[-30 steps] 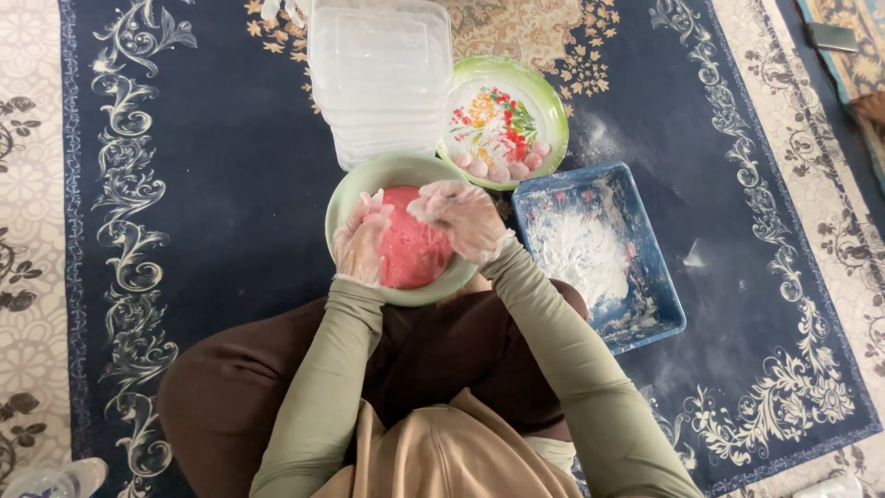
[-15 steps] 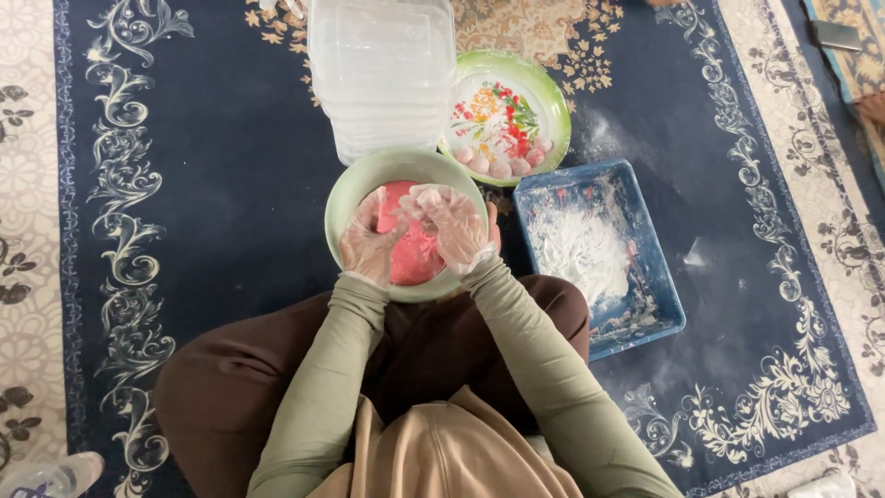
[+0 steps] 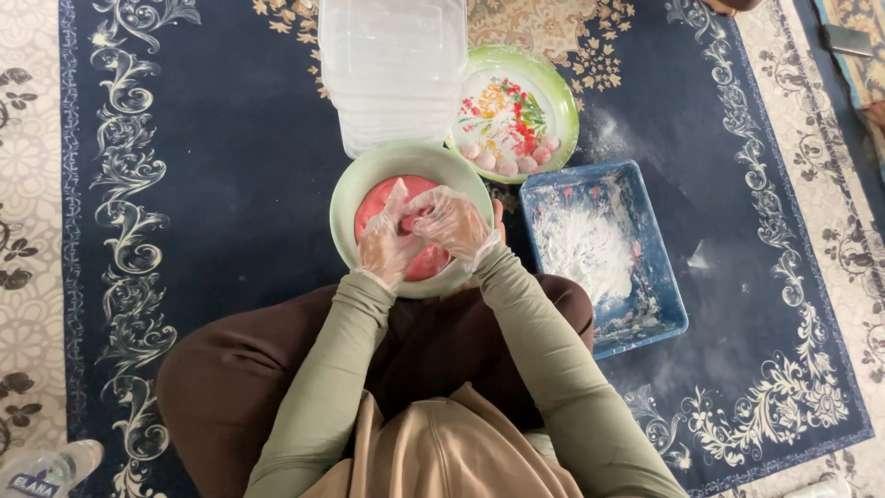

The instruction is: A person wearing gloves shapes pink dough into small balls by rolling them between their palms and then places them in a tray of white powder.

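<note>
A pale green bowl (image 3: 350,189) sits on the carpet right in front of my knees, with a mass of pink-red dough (image 3: 376,195) inside. Both hands wear thin clear plastic gloves and meet over the bowl. My left hand (image 3: 387,242) and my right hand (image 3: 452,221) press together on a pinch of the pink dough between the fingers. My green sleeves run down toward the bottom edge of the view.
Behind the bowl stands a stack of clear plastic containers (image 3: 392,65). A floral green-rimmed plate (image 3: 553,92) holds several small pink dough balls (image 3: 512,159). A blue tray (image 3: 664,277) of white flour lies to the right. A plastic bottle (image 3: 46,468) rests at bottom left.
My hands have drawn together over the middle of the bowl and closed on a bit of dough; a second ago they were spread flatter across the dough mass.
</note>
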